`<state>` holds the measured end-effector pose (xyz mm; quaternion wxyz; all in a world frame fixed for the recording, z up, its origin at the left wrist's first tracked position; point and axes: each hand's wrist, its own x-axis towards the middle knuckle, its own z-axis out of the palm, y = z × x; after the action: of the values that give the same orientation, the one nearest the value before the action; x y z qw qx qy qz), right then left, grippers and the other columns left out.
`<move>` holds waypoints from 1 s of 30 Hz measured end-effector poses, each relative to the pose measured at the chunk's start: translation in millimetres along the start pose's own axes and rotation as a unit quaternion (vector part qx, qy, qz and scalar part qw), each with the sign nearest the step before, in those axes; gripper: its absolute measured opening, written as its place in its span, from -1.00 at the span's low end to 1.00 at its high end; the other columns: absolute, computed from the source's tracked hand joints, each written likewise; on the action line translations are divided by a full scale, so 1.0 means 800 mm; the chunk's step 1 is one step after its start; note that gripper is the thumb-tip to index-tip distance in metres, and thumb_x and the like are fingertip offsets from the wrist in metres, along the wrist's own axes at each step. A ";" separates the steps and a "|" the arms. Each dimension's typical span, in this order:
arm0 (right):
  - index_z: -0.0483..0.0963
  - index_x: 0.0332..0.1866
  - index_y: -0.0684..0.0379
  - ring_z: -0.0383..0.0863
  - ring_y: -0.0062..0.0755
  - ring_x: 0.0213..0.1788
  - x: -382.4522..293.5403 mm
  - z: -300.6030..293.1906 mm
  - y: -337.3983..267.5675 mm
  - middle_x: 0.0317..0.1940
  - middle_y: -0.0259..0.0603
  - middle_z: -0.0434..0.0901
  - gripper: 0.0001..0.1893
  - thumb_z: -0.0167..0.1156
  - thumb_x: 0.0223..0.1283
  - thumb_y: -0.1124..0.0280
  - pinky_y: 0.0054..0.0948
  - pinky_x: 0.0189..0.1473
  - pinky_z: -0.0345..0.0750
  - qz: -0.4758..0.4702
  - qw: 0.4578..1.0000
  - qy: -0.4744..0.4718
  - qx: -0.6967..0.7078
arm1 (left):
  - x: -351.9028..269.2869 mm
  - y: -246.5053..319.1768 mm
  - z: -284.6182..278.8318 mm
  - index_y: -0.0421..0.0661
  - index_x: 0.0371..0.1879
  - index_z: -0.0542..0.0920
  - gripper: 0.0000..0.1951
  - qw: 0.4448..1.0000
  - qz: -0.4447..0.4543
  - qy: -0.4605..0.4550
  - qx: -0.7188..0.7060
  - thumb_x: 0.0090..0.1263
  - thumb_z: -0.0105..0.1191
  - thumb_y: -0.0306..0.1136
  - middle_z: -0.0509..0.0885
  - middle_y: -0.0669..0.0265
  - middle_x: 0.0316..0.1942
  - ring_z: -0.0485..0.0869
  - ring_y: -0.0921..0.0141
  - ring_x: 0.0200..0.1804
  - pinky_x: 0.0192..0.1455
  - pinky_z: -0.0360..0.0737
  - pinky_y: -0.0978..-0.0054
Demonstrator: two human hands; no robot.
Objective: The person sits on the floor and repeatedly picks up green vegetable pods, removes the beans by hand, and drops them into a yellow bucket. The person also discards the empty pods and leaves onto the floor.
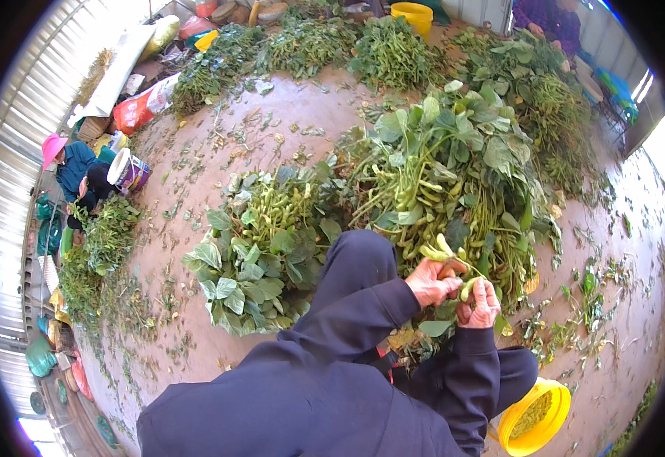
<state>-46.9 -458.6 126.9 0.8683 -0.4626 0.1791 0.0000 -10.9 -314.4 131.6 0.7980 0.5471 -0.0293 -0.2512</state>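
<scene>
My left hand (432, 284) grips a thin soybean sprig (439, 249), its plump green pods standing out above the fingers. Close beside it, my right hand (479, 311) pinches the sprig's lower end, where a green pod (467, 289) lies between the two hands. Just beyond them a large heap of cut soybean plants (452, 143) with leaves, stems and many pods covers the floor. A smaller bundle of soybean plants (264, 245) lies to the left of my bent knee. By my right leg stands a yellow bucket (563, 400) with green pods inside.
More soybean plant piles (392, 54) line the far side, near another yellow bucket (415, 17). On the left a person in a pink hat (54, 149) sits by a white-rimmed bucket (132, 171) and plants (107, 234). Another person (549, 25) is at the far right. Loose leaves litter the concrete floor (184, 154).
</scene>
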 end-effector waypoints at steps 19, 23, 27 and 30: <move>0.45 -0.34 0.28 0.43 -0.70 -0.47 0.014 -0.027 0.031 -0.46 -0.35 0.54 -0.85 0.12 0.23 0.39 -0.69 -0.37 0.39 0.016 0.996 -0.060 -0.057 | -0.008 0.015 -0.008 -0.18 -0.26 0.53 -0.78 0.866 0.258 0.014 0.427 0.19 0.09 -0.31 0.56 0.17 -0.35 0.57 0.13 -0.30 -0.27 0.52 0.31; 0.46 -0.28 0.31 0.45 -0.68 -0.44 0.012 -0.025 0.031 -0.42 -0.31 0.54 -0.87 0.08 0.25 0.45 -0.69 -0.35 0.40 0.021 0.993 -0.086 -0.071 | -0.007 0.018 -0.005 -0.15 -0.26 0.51 -0.80 0.847 0.222 0.005 0.483 0.18 0.06 -0.34 0.56 0.17 -0.36 0.58 0.13 -0.28 -0.29 0.53 0.27; 0.43 -0.18 0.35 0.43 -0.68 -0.44 0.010 -0.011 0.029 -0.40 -0.30 0.52 -0.87 0.10 0.21 0.54 -0.72 -0.38 0.37 0.007 0.993 -0.109 -0.044 | -0.009 0.011 -0.003 -0.14 -0.24 0.50 -0.81 0.841 0.233 0.066 0.484 0.16 0.04 -0.46 0.57 0.15 -0.31 0.59 0.11 -0.31 -0.33 0.54 0.29; 0.43 -0.12 0.28 0.32 -0.77 -0.65 0.005 -0.002 0.028 -0.51 -0.39 0.50 -0.81 0.16 0.18 0.50 -0.75 -0.64 0.20 0.019 0.995 -0.084 -0.055 | -0.004 0.009 -0.001 -0.19 -0.22 0.48 -0.83 0.875 0.253 0.093 0.402 0.19 0.02 -0.51 0.59 0.10 -0.40 0.60 0.10 -0.36 -0.33 0.54 0.34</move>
<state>-47.5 -447.6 106.6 0.8535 -0.5042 0.1138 0.0657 -10.6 -310.3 138.7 0.5448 0.8154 -0.1904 0.0449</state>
